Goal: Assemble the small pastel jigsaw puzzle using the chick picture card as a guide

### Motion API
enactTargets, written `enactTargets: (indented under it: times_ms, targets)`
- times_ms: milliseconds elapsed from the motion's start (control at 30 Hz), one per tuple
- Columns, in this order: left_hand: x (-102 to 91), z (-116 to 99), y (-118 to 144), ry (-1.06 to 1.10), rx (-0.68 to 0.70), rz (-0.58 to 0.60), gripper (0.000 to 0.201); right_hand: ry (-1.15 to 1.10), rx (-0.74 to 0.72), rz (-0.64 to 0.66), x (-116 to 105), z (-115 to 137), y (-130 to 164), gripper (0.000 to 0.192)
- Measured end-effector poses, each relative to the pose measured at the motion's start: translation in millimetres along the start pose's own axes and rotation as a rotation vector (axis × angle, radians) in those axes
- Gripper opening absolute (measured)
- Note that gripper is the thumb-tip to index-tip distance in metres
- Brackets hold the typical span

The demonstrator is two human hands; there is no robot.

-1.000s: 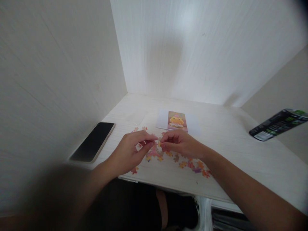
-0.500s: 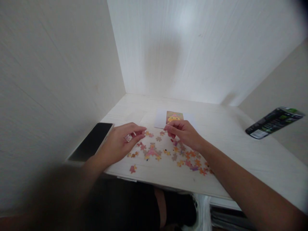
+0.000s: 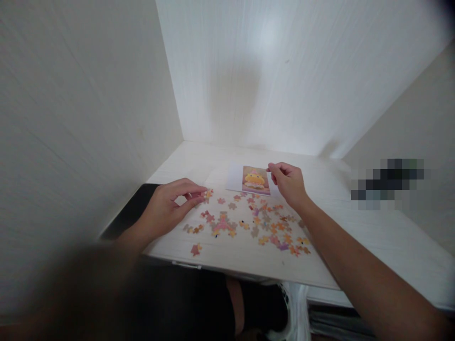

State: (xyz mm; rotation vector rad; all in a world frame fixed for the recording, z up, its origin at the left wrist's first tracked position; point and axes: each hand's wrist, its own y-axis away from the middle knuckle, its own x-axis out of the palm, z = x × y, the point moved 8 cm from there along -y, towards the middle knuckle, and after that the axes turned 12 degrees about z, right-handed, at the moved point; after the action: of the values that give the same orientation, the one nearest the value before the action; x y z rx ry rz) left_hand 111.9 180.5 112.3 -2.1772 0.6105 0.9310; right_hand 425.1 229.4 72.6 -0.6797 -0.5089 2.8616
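Note:
My left hand (image 3: 170,203) pinches a small jigsaw piece (image 3: 208,193), yellowish and pink, between thumb and fingers, just above the left part of the table. My right hand (image 3: 287,182) is closed, its thumb and index finger together at the upper right corner of a picture card (image 3: 256,182) showing a yellow toy figure. What those fingertips hold, if anything, is too small to make out. Below the card, several joined pieces form a pink and grey cluster (image 3: 223,224). Many loose jigsaw pieces (image 3: 279,227) in orange, grey, pink and purple lie right of it.
A dark phone (image 3: 126,210) lies left, partly behind my left hand. On the right, a dark pixelated object (image 3: 391,177) stands by the side wall. White panels (image 3: 234,94) enclose the table (image 3: 231,258), whose front edge is above my legs.
My right hand has moved right and away from me, uncovering the picture card and nearby pieces. My left hand has shifted slightly left with a piece, apart from the pink piece beside it.

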Motion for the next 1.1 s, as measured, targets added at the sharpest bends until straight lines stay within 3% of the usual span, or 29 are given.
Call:
enactTargets:
  times_ms: [233, 300, 433, 533, 867, 1100]
  targets:
    - [2.0, -1, 0, 0.046, 0.017, 0.031, 0.017, 0.054, 0.015, -0.033, -7, -14, -4, 0.039]
    - [9.0, -1, 0, 0.083, 0.000, 0.157, 0.018, 0.058, 0.017, -0.034, -7, -15, -4, 0.040]
    - [38.6, -6, 11, 0.181, -0.014, 0.583, 0.014, 0.066, 0.021, -0.027, -7, -16, -4, 0.040]
    - [50.1, -9, 21, 0.241, -0.020, 0.735, 0.017, 0.079, 0.015, -0.022, -6, -16, -5, 0.039]
    - [52.0, -10, 23, 0.160, -0.108, 0.750, 0.015, 0.124, 0.019, -0.012, -4, -17, -4, 0.038]
    - [47.1, -5, 25, 0.045, -0.074, 0.752, 0.017, 0.132, 0.015, -0.008, -4, -19, -4, 0.038]
